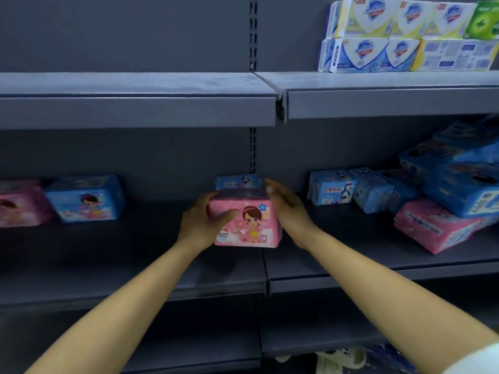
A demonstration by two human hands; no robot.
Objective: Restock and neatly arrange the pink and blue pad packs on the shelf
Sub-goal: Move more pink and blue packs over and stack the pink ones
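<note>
We steady pink pack [245,222] on middle shelf [135,252], just below slotted upright [252,149], in front of small blue pack [237,181] at upright's foot.

Our left hand [199,220] grips pack's left end, thumb curled over front. Our right hand [286,209] lies flat, fingers straight, against pack's right end.

Left of upright: standing blue pack [86,197] and far pink pack [19,206], side by side.

Right of upright: jumbled heap [445,184] of blue and pink packs, tilted and piled.

We judge task early: few packs placed, heap unsorted.

Dark grey shelf [129,268]. The pink pad pack [251,225] shows a brown-haired cartoon girl in yellow. The blue pad pack [86,197] at left bears a similar figure. White, blue, yellow and green boxes [361,54] carry blue shield emblems.
</note>
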